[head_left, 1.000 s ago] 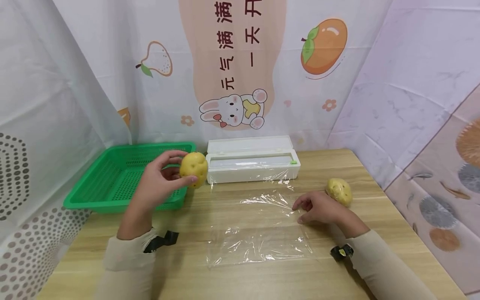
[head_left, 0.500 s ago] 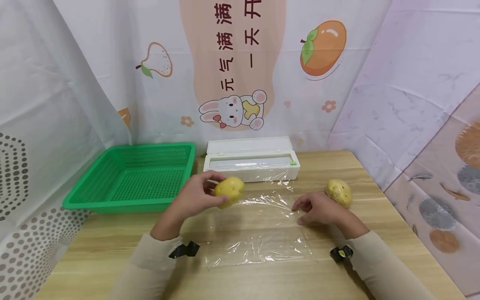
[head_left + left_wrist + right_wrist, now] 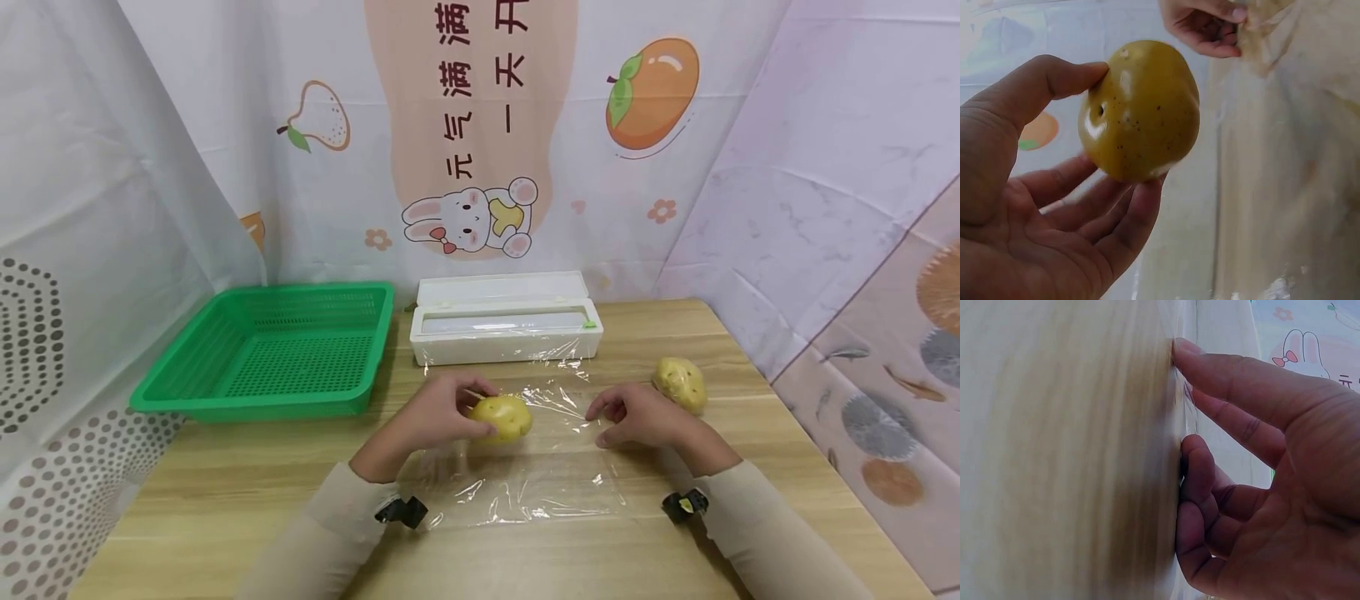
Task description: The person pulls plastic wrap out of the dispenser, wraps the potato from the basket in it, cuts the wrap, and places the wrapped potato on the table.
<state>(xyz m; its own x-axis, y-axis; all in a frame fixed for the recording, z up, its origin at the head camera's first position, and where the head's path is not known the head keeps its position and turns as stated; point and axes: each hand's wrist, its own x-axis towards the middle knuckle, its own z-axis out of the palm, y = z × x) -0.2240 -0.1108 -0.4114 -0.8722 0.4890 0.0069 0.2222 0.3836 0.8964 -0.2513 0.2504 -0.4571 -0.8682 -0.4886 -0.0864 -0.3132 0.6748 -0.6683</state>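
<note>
One potato (image 3: pixel 506 419), gripped in the left hand (image 3: pixel 442 412) over clear film (image 3: pixel 517 492) about midway between the worktop's (image 3: pixel 540 567) side edges, seems at the placing step, needing gentle lowering, the right hand (image 3: pixel 641 415) loosely curled, thumb and forefinger apart.

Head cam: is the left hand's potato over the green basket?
No, the left hand holds the potato over the clear film, to the right of the green basket.
</note>
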